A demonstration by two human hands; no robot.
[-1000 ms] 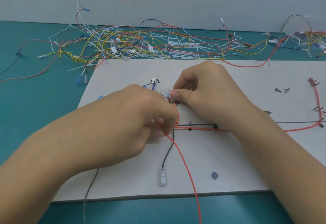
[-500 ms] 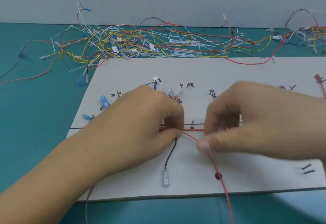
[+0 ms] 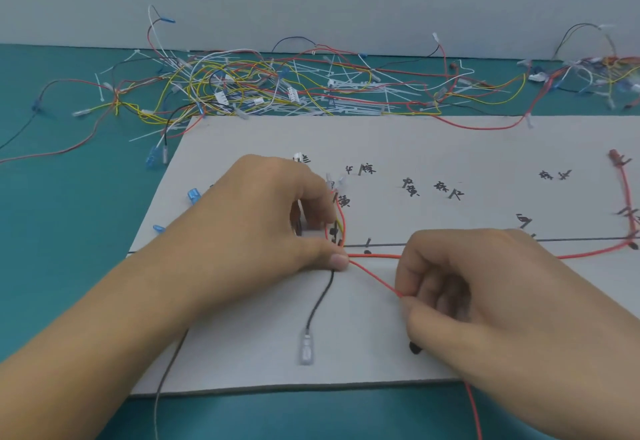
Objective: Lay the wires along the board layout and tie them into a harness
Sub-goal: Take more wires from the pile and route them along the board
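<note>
Red wire [image 3: 374, 275] on the board [image 3: 450, 148]
Fingers of left hand [image 3: 263, 231] and right hand [image 3: 485, 301] each pinch it, near together.

On my feed I see two forearms, bare right down to the lower edge of the view. Each ends in a bare grip: the left grip [image 3: 263, 228] and the right grip [image 3: 485, 287]. The nails are short and plain, the left thumb's nail showing clearest.
</note>
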